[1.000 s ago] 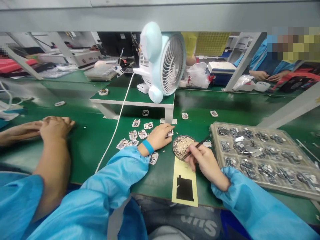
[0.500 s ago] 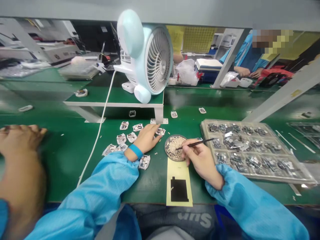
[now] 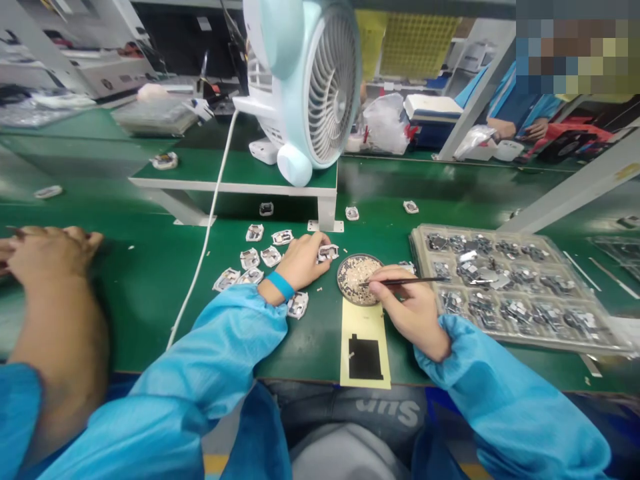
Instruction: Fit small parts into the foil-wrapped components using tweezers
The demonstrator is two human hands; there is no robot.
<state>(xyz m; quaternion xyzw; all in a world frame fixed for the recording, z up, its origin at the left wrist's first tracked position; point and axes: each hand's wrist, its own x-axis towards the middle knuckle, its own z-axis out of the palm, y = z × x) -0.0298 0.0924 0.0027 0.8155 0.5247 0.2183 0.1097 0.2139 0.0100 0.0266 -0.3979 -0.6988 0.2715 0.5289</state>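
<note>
My left hand [image 3: 303,262], with a blue wristband, has its thumb and fingers closed on a small white plastic housing [image 3: 327,253] with parts inside. Several similar white housings [image 3: 249,259] lie around and behind that hand. My right hand [image 3: 407,303] grips dark tweezers [image 3: 400,281], whose tip is down in a round dish [image 3: 340,285] full of tiny beige and dark pieces. Below the dish lies a yellow sheet [image 3: 345,363] bearing a black sticker-like shape [image 3: 365,359].
A clear compartment tray [image 3: 421,241] of small metal parts stands at right. A light-blue fan [image 3: 327,93] sits on a low green shelf [image 3: 190,170], its white cable [image 3: 203,250] crossing the bench. Another person's arm [image 3: 60,300] rests at left; a co-worker [image 3: 525,113] is behind.
The view has tipped downward slightly. My left fingers now hold the white housing a little raised and tilted. The tweezers lie flatter, with the tip still in the dish.
</note>
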